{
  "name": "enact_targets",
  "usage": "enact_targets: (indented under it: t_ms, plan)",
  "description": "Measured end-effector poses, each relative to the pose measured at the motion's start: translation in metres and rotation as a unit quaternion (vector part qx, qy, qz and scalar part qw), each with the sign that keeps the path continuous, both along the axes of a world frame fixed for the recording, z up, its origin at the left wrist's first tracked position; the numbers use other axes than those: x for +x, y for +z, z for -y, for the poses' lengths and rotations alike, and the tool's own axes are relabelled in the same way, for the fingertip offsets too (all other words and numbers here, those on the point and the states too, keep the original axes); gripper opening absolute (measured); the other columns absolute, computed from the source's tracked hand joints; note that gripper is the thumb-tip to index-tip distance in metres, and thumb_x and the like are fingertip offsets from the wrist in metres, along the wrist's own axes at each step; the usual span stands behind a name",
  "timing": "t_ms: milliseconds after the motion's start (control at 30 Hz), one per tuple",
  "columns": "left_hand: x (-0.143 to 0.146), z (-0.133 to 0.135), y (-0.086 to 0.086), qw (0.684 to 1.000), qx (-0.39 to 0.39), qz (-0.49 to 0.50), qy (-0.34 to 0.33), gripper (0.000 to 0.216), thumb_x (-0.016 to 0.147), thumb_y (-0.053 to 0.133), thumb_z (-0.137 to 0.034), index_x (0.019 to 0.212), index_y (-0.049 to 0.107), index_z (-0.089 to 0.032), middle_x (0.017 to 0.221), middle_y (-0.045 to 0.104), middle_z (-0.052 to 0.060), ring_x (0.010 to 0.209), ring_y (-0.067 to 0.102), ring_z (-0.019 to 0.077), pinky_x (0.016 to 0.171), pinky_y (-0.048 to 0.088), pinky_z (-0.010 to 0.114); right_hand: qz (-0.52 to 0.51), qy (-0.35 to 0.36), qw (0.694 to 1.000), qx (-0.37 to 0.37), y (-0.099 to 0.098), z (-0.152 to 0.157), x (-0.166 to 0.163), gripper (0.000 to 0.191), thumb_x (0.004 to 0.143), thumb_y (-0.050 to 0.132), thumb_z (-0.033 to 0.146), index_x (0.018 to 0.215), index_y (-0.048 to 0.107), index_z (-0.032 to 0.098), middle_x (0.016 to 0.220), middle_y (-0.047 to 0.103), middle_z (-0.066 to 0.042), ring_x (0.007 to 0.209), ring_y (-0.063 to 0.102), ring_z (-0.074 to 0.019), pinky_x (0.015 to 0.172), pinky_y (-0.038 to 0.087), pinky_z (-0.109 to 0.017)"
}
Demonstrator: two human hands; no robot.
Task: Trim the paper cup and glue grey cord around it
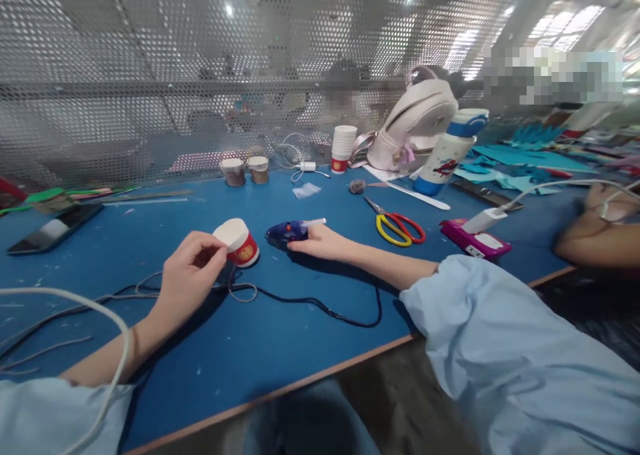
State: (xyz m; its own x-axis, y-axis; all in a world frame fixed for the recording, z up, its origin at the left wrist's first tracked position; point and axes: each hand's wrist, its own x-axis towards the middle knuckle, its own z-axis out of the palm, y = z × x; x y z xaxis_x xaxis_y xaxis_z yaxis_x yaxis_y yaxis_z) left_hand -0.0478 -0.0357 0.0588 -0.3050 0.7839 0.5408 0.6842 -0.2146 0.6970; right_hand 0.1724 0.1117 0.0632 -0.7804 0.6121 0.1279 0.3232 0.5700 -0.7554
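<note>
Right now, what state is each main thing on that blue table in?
Paper cup: held at its edge by the left hand.
Glue gun: in the right hand, white stick poking out.
Scissors: lying flat, blades apparently shut.
Cup stack: nested, standing.
Bottle: standing, lid on.
Phone: flat, screen dark.
Pink box: flat, white plug against it.

A person's left hand (193, 268) is pinching a cup (245, 250) by its edge as the right hand (325, 242) is gripping a glue gun (284, 233) just beside it at a blue tabletop (280, 355). Scissors (384, 213) are lying to the right, while farther back a bottle (445, 160) is standing before a backpack (410, 128).
</note>
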Motion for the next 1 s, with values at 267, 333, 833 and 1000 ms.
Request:
enact_targets:
  t_ms: [267, 333, 833, 1000]
  plan:
    - [-0.009, -0.013, 0.006, 1.0, -0.016, 0.017, 0.012, 0.014, 0.077, 0.06, -0.035, 0.073, 0.062, -0.022, 0.075, 0.06, -0.001, 0.059, 0.054, 0.013, 0.054, 0.044, 0.027, -0.104, -0.057, 0.985, -0.124, -0.005, 0.013, -0.014, 0.021, 0.089, 0.053, 0.033, 0.08, 0.059, 0.015, 0.061, 0.063, -0.001, 0.056, 0.06, -0.0122, 0.056, 0.047, -0.023]
    - [-0.012, -0.018, 0.007, 0.999, -0.03, 0.038, 0.021, 0.014, 0.077, 0.061, -0.036, 0.075, 0.062, -0.022, 0.068, 0.059, -0.002, 0.055, 0.052, 0.0124, 0.053, 0.042, 0.026, -0.123, -0.059, 0.986, -0.094, -0.005, 0.02, -0.011, 0.021, 0.088, 0.057, 0.036, 0.08, 0.056, 0.017, 0.055, 0.059, 0.002, 0.054, 0.058, -0.0122, 0.056, 0.046, -0.023]
    - [-0.006, -0.033, 0.01, 0.998, -0.032, 0.054, 0.014, 0.017, 0.078, 0.061, -0.037, 0.071, 0.063, -0.022, 0.067, 0.061, -0.001, 0.051, 0.054, 0.0117, 0.05, 0.043, 0.025, -0.186, 0.1, 0.964, 0.163, -0.012, 0.024, -0.011, 0.013, 0.082, 0.058, 0.023, 0.091, 0.049, 0.02, 0.076, 0.061, -0.002, 0.058, 0.052, -0.0105, 0.056, 0.045, -0.023]
    - [-0.003, -0.031, 0.006, 0.998, -0.032, 0.057, 0.002, 0.018, 0.078, 0.061, -0.038, 0.072, 0.065, -0.022, 0.067, 0.062, 0.0, 0.051, 0.054, 0.0121, 0.049, 0.044, 0.025, -0.173, 0.096, 0.965, 0.174, -0.013, 0.029, -0.011, 0.013, 0.083, 0.057, 0.025, 0.093, 0.05, 0.02, 0.077, 0.063, -0.003, 0.06, 0.055, -0.0116, 0.057, 0.046, -0.024]
